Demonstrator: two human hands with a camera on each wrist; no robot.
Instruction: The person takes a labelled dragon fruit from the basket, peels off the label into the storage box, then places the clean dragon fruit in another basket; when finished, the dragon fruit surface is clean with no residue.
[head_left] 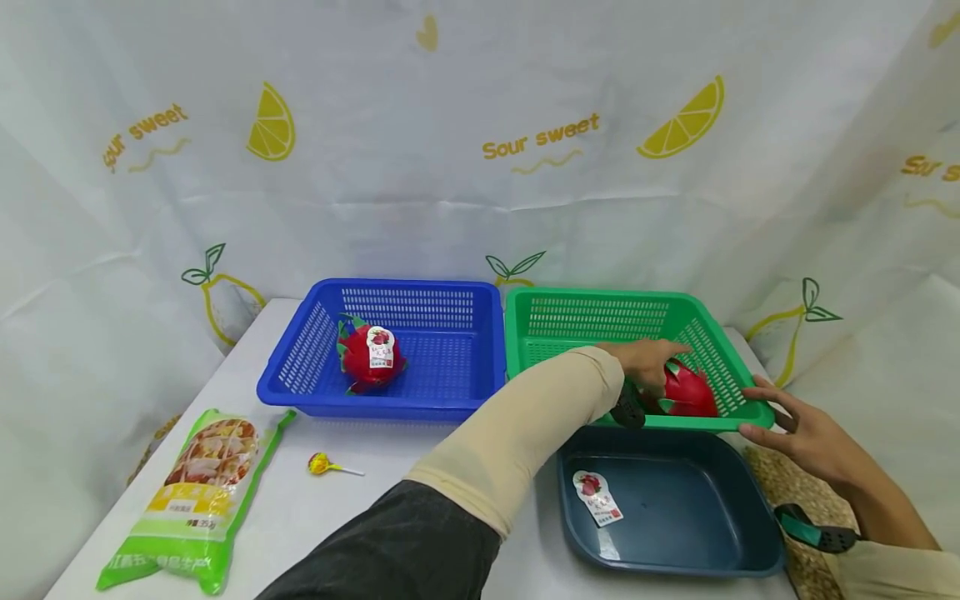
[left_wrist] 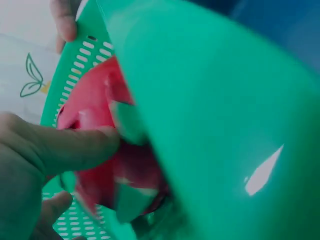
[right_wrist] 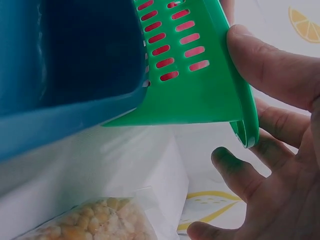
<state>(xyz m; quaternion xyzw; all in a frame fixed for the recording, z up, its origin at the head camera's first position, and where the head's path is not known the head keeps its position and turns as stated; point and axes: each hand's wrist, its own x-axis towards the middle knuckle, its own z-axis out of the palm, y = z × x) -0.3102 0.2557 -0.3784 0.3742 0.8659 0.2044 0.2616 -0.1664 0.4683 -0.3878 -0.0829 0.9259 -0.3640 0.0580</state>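
Observation:
My left hand [head_left: 643, 363] reaches into the green basket [head_left: 592, 296] and grips a red dragon fruit [head_left: 690, 392] with green-tipped scales. In the left wrist view the thumb [left_wrist: 85, 145] lies across the dragon fruit [left_wrist: 92, 107], with other fingers showing below it. Part of the fruit is hidden behind the basket wall. At the basket's near right corner, my right hand [head_left: 813, 437] pinches the rim, its thumb on one side and fingers on the other, as the right wrist view shows. Through the slots of the green basket [right_wrist: 195, 100], red shows in that view.
Left of the green basket stands a blue basket [head_left: 420, 408] holding another dragon fruit [head_left: 367, 367] with a label. A dark blue tub [head_left: 675, 517] with a similar label [head_left: 597, 498] sits in front. A green food bag [head_left: 198, 500], lollipop [head_left: 320, 463] and corn kernel bag [right_wrist: 100, 222] lie nearby.

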